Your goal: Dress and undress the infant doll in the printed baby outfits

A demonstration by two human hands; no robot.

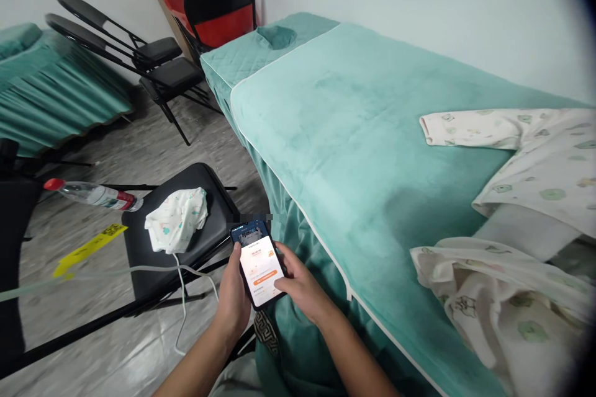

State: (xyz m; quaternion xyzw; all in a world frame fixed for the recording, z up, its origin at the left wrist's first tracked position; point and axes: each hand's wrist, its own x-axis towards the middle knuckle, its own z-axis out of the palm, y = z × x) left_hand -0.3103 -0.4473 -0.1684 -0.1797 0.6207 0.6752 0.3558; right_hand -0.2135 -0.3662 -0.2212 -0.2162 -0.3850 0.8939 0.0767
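A smartphone [259, 270] with a lit white and orange screen is held upright between my two hands, low in the middle of the head view. My left hand [233, 294] is wrapped around its left side, thumb along the edge. On the other side, my right hand [300, 282] grips the phone with its fingers behind and its thumb at the lower right of the screen. A patterned strap [267, 332] hangs just below the phone. Left of my hands, a crumpled white printed cloth [177, 220] lies on a black chair seat [214, 195].
A green-covered massage bed [335, 118] fills the right side, with printed baby clothes [549, 161] on it. A plastic bottle [100, 194] lies tilted by the chair. A white cable [182, 304] hangs nearby. Folding chairs [221, 3] stand at the back.
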